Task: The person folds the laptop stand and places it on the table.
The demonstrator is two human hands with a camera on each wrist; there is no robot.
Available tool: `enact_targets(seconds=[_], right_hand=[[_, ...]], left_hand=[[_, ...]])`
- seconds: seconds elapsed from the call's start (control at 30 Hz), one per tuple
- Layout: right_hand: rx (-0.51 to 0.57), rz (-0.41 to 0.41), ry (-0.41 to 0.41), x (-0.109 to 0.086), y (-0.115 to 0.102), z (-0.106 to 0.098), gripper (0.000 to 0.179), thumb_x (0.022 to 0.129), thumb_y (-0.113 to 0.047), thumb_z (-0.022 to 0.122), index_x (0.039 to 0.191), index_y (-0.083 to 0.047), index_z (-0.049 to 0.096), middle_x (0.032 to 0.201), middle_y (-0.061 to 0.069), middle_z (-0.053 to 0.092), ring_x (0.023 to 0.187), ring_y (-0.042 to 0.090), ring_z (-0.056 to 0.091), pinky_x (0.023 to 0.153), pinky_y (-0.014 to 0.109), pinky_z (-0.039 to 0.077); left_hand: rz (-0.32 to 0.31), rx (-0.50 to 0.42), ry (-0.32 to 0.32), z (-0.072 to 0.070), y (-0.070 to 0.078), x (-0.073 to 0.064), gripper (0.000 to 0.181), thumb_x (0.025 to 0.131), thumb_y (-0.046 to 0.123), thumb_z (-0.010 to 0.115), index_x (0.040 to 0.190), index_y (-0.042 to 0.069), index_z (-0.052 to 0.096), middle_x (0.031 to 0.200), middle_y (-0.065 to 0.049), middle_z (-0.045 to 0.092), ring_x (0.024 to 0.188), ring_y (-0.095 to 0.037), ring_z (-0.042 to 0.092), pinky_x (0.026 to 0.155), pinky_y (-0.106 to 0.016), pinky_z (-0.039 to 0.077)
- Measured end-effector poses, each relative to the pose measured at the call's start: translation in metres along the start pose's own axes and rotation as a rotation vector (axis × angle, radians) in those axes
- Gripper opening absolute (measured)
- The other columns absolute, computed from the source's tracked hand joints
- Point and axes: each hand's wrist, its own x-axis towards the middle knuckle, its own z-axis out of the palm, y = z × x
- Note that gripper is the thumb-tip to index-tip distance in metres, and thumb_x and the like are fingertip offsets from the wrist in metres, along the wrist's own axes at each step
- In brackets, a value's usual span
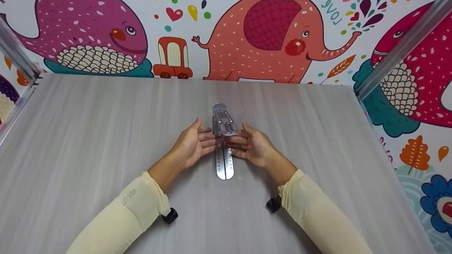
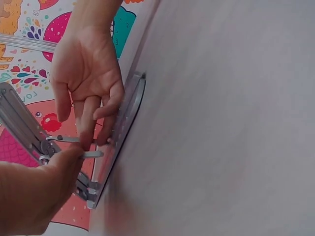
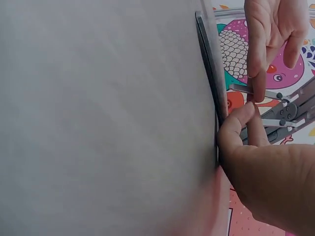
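Observation:
A silver metal folding laptop stand (image 1: 225,161) stands on the table, its slotted base on the tabletop and its upper arms (image 2: 19,115) raised at a slant. From the left, my left hand (image 1: 197,145) reaches in with the thumb raised and the fingers extended under the stand's upper part. Opposite it, my right hand (image 1: 254,145) does the same from the right. Fingertips of both hands meet near two short flat bars (image 3: 276,122) below the hinge. In the wrist views the fingers touch or nearly touch these bars; some contact is hidden.
The grey wood-grain table (image 1: 100,133) extends around the stand. Metal frame posts (image 1: 405,48) rise at the back corners. A cartoon-printed wall (image 1: 178,18) stands behind. Black wrist cameras (image 1: 169,216) hang below the cream sleeves (image 1: 323,223).

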Motion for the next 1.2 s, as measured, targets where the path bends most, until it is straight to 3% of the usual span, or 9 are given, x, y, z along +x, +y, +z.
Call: enact_targets(seconds=[0.27,0.47,0.63,0.77,0.87,1.07,1.2], right_hand=[[-0.113,0.016,-0.028,-0.002,-0.009,0.004,0.058,0.111,-0.047,0.029,0.143,-0.007,0.056,0.143,0.011,0.063,0.132,0.034,0.059,0.107,0.049,0.049],[-0.146,0.027,-0.031,0.0,-0.016,0.006,0.06,0.109,-0.05,0.03,0.143,-0.007,0.055,0.145,0.009,0.061,0.133,0.032,0.057,0.106,0.049,0.047],[-0.115,0.027,-0.012,0.006,-0.022,0.01,0.064,0.107,-0.053,0.033,0.146,-0.005,0.051,0.148,0.009,0.058,0.134,0.028,0.055,0.096,0.041,0.047],[-0.052,0.044,0.023,0.013,-0.024,0.013,0.064,0.107,-0.05,0.038,0.148,-0.003,0.045,0.139,0.011,0.061,0.123,0.024,0.057,0.088,0.035,0.048],[-0.023,0.052,0.026,0.016,-0.024,0.015,0.065,0.107,-0.048,0.038,0.153,-0.001,0.038,0.137,0.013,0.06,0.12,0.024,0.058,0.091,0.036,0.05],[-0.019,0.061,-0.016,0.018,-0.022,0.014,0.069,0.108,-0.045,0.035,0.159,0.0,0.025,0.158,0.018,0.045,0.14,0.031,0.048,0.103,0.044,0.048],[-0.003,0.061,0.005,0.017,-0.019,0.011,0.063,0.108,-0.04,0.038,0.156,0.0,0.03,0.153,0.017,0.05,0.129,0.027,0.058,0.096,0.037,0.052]], left_hand=[[0.016,0.013,-0.002,0.002,0.008,-0.001,0.07,0.111,0.048,0.023,0.155,-0.006,0.025,0.157,-0.027,0.038,0.142,-0.036,0.048,0.12,-0.047,0.038],[0.003,0.017,0.029,0.003,0.011,0.003,0.068,0.112,0.047,0.025,0.155,-0.005,0.026,0.158,-0.025,0.039,0.142,-0.035,0.049,0.119,-0.046,0.039],[0.006,-0.082,0.061,0.009,0.013,0.014,0.069,0.112,0.043,0.025,0.159,-0.007,0.013,0.161,-0.03,0.029,0.147,-0.039,0.04,0.122,-0.047,0.035],[0.02,-0.185,0.108,0.018,0.014,0.022,0.07,0.111,0.038,0.027,0.161,-0.003,0.0,0.163,-0.035,0.019,0.152,-0.043,0.029,0.124,-0.047,0.031],[0.035,-0.227,0.127,0.024,0.015,0.026,0.071,0.111,0.037,0.028,0.162,0.0,-0.005,0.165,-0.034,0.012,0.155,-0.043,0.022,0.126,-0.046,0.025],[0.018,-0.299,0.121,0.024,0.012,0.03,0.071,0.111,0.038,0.029,0.162,0.001,-0.005,0.166,-0.033,0.009,0.156,-0.041,0.02,0.127,-0.045,0.024],[-0.012,-0.304,0.122,0.021,0.012,0.032,0.073,0.111,0.039,0.029,0.161,-0.001,-0.005,0.167,-0.032,0.011,0.156,-0.042,0.018,0.127,-0.047,0.024]])
